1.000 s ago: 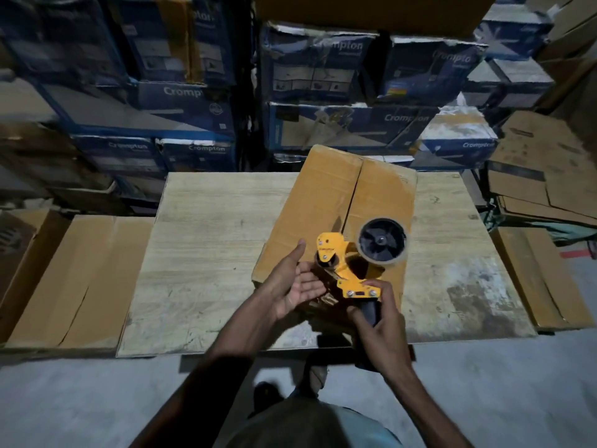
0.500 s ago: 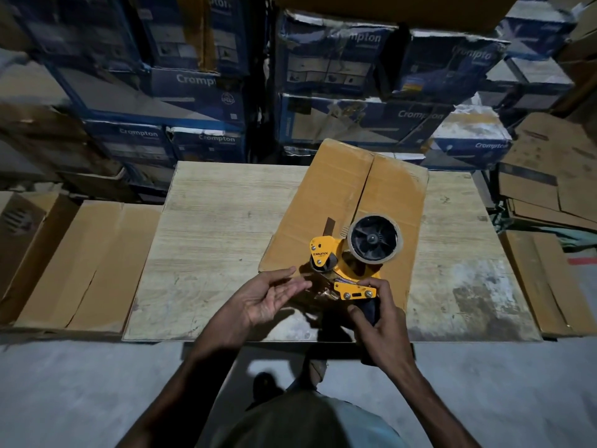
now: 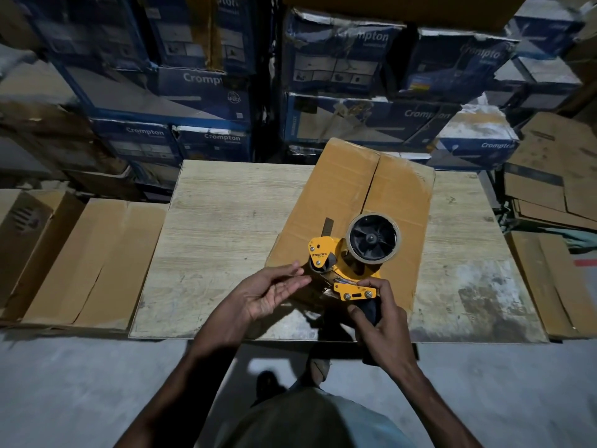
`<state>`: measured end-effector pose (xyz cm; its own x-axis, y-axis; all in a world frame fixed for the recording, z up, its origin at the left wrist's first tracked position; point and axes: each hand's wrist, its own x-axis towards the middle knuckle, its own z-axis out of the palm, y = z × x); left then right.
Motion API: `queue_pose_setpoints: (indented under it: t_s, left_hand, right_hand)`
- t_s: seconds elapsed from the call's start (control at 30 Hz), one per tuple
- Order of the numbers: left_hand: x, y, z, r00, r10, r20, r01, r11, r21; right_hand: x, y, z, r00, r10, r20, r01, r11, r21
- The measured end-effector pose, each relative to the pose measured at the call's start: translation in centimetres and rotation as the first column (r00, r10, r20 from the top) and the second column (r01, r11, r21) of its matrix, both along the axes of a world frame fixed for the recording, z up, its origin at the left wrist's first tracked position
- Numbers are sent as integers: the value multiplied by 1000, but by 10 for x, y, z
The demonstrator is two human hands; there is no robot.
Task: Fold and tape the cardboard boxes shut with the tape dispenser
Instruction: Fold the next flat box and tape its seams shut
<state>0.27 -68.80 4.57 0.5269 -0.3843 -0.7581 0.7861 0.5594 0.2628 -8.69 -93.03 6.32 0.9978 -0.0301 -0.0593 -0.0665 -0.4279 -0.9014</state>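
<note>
We see the right hand (image 3: 378,321) with fingers and thumb wrapped round the black handle of the yellow tape dispenser (image 3: 326,250), held just above the near end of the cardboard box (image 3: 352,189). The box lies flaps-closed on the bench (image 3: 226,221), right of centre, running from its far edge toward its front edge. The left hand (image 3: 268,292) is palm up, fingers straight and together, tips just beside the dispenser's roller end; we cannot tell if they touch. Blue cartons (image 3: 200,92) are stacked behind the bench.

Warehouse, stacked blue cartons (image 3: 206,92), flattened cardboard (image 3: 549,176), bare concrete floor (image 3: 80,383)
</note>
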Motion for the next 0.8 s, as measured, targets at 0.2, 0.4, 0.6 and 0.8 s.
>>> queue_pose_setpoints:
  t_s: [0.2, 0.4, 0.6, 0.8]
  left_hand:
    - [-4, 12, -5, 993, -120, -2, 120, 990, 77]
    - [-5, 15, -5, 998, -65, 15, 59, 965, 254]
    - [-1, 15, -4, 985, -98, 144, 32, 914, 404]
    - [22, 24, 2, 971, -206, 121, 120, 860, 496]
  right_hand:
    - [3, -1, 1, 999, 6, -36, -4, 998, 59]
    - [-1, 2, -9, 996, 48, -73, -42, 996, 76]
    - [-1, 7, -21, 994, 23, -110, -9, 991, 130]
    - [2, 7, -20, 992, 93, -85, -84, 991, 105]
